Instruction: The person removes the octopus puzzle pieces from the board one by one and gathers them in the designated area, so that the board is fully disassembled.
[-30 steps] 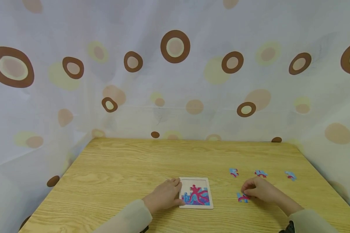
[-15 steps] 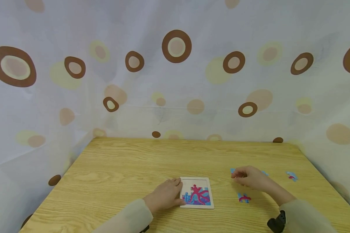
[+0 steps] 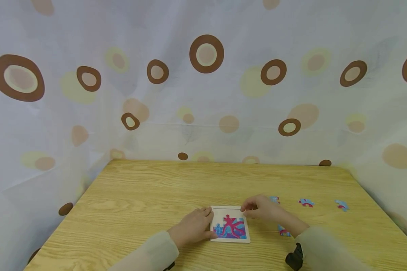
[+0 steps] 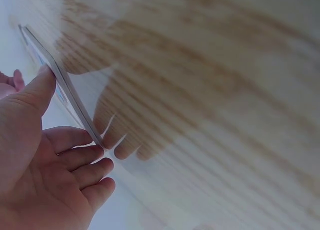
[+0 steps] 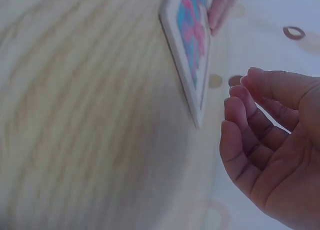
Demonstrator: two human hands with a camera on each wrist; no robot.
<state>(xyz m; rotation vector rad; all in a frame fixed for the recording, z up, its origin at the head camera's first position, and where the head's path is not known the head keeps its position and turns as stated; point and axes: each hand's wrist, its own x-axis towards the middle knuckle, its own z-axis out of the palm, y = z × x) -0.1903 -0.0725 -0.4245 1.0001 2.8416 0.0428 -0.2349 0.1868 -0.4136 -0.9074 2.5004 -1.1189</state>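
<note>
A square jigsaw puzzle tray [image 3: 247, 239] lies on the table, partly filled with a pink octopus picture on blue and purple. My left hand [image 3: 192, 227] holds it along the left side, thumb at the near corner and fingers at the far corner; the left wrist view shows the thumb [image 4: 44, 82] on its edge. Beside the tray's far right corner is my right hand [image 3: 265, 209], fingers loosely bent. Nothing shows between the right fingertips [image 5: 241, 93]. To its right lie loose puzzle pieces, one [image 3: 274, 199] partly hidden behind the hand and another [image 3: 284, 231] below the wrist.
Two more puzzle pieces lie farther right, one in the middle [image 3: 306, 202] and one at the far right [image 3: 341, 205]. The wooden table [image 3: 149, 188] extends back to a hanging cloth [image 3: 176, 101] printed with circles, which also closes both sides.
My right hand leaves the nearer loose puzzle piece, passes over the back row and moves left to the tray's corner. The loose pieces stay on the table. My left hand keeps its place.
</note>
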